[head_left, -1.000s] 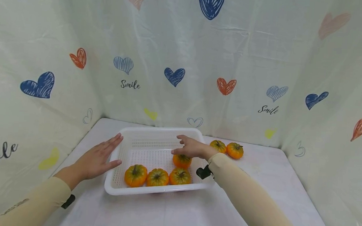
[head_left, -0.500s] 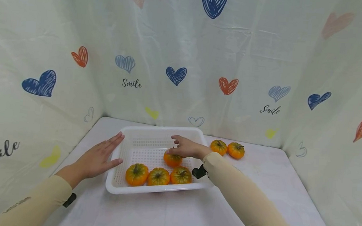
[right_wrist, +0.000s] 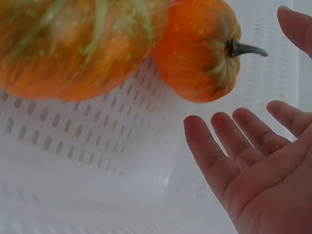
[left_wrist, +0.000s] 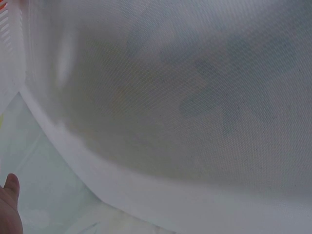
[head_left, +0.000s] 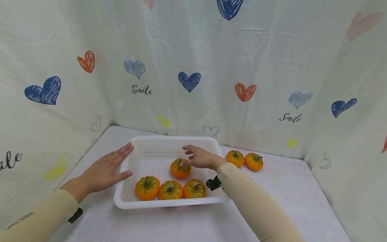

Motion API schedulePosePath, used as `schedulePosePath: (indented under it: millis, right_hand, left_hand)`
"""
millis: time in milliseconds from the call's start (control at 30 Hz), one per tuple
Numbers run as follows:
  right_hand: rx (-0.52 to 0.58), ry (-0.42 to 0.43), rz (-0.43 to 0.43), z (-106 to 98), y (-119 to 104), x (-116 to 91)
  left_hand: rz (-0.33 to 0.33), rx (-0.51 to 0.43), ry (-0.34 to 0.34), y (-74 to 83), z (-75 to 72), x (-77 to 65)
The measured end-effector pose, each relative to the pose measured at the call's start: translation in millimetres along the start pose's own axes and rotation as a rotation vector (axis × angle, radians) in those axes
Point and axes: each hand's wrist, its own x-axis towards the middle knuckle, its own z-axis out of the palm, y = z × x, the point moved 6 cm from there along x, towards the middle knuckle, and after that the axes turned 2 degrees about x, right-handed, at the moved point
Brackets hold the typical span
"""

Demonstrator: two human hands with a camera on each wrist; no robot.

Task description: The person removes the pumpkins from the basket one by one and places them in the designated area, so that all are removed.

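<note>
A small orange-green pumpkin [head_left: 178, 171] sits upright in the middle of the white perforated basket [head_left: 143, 206]. My right hand [head_left: 202, 159] is over the basket just right of it, and its thumb overlaps the pumpkin in the head view. The right wrist view shows that hand with fingers spread and nothing in its grasp, beside a stemmed pumpkin [right_wrist: 197, 53]. Along the basket's near side three more pumpkins [head_left: 170, 190] stand in a row. Flat and straight-fingered, my left hand [head_left: 104, 170] lies at the basket's left rim; only a fingertip [left_wrist: 12, 185] shows in the left wrist view.
Two more pumpkins [head_left: 235, 158] stand side by side on the white table [head_left: 276, 194], right of the basket's far corner. A pale curtain [head_left: 272, 59] printed with hearts rises behind the table and along both sides.
My right hand moved the pumpkin leftward from the basket's right side to its middle, then loosened from it. The pumpkin's stem now shows. The left hand has stayed at the rim.
</note>
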Motion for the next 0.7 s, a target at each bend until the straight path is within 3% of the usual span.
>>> schedulePosePath:
  millis: [700]
  right_hand:
    - [-0.127, -0.068, -0.017, 15.6, 14.3, 8.3]
  left_hand:
    - [-0.011, 0.010, -0.003, 1.4, -0.4, -0.1]
